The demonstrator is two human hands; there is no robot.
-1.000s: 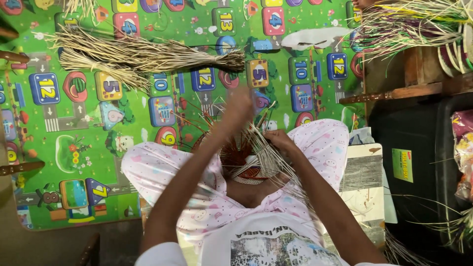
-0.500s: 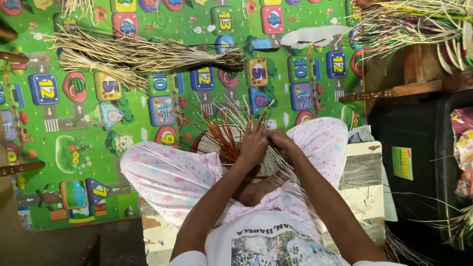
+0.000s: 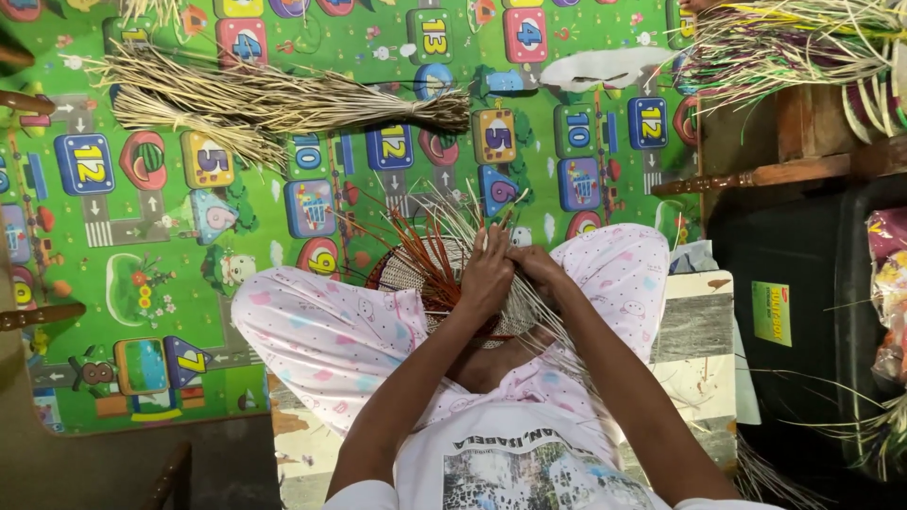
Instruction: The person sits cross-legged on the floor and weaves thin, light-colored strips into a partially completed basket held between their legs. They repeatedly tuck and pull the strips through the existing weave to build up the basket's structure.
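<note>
On my lap rests a round woven piece (image 3: pixel 408 274) of pale and reddish-brown straw, with loose strands fanning out from it. My left hand (image 3: pixel 487 276) lies flat over its middle, fingers pressing strands down. My right hand (image 3: pixel 539 266) is right beside it, pinching pale strands at the weave's edge. Long pale strands trail from my right hand back along my forearm. My knees in pink patterned trousers (image 3: pixel 321 331) frame the piece.
A big bundle of dry straw (image 3: pixel 274 99) lies on the green play mat (image 3: pixel 123 246) ahead. More coloured straw (image 3: pixel 794 42) sits on a wooden shelf (image 3: pixel 803 170) at right, above a black bin (image 3: pixel 803 312). A wooden chair arm (image 3: pixel 38 314) shows at left.
My left hand, raised and pulling strands up a second ago, has come down onto the weave beside my right hand. Both hands now press close together on it.
</note>
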